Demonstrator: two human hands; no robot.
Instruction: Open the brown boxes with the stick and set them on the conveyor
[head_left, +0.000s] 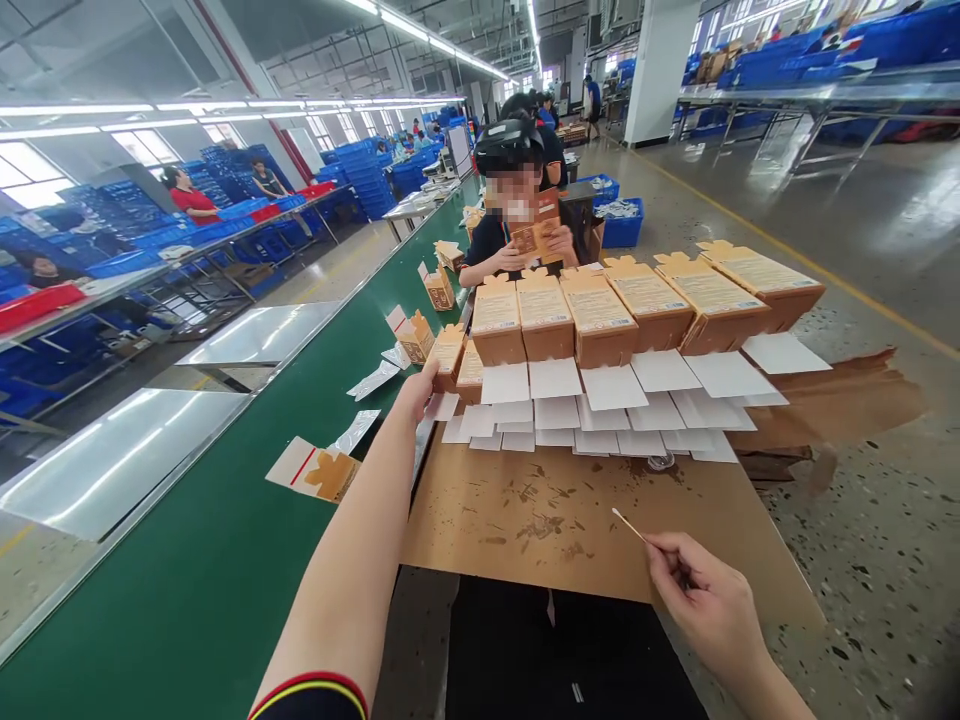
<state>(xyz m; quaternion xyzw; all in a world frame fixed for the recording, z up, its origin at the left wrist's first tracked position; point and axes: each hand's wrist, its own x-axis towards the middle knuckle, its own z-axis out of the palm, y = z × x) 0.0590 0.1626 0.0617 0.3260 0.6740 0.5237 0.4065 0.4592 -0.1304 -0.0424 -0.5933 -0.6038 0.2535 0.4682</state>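
A cotton swab (630, 525) is held in the right hand (701, 597), pinched by its thin stick between thumb and fingertips; its white tip is pointed up and to the left, over the bare, stained front part of the brown worktop (480, 510). The left hand (418, 392) is stretched forward, its fingers touching the side of an end carton (448, 352) at the left of the stack; whether that carton is firmly gripped cannot be told. Brown cartons (606, 318) are stacked in a row along the far part of the worktop, white flaps (615, 388) hanging out toward the front in layers; a small clear round item (661, 462) is seen beside the lowest flaps. To the left, an open carton (322, 472) and silvery packets (373, 378) are laid on a green belt (225, 530); beyond the stack, a printed carton (536, 235) is held by a co-worker (487, 235) in a dark headset (510, 148).
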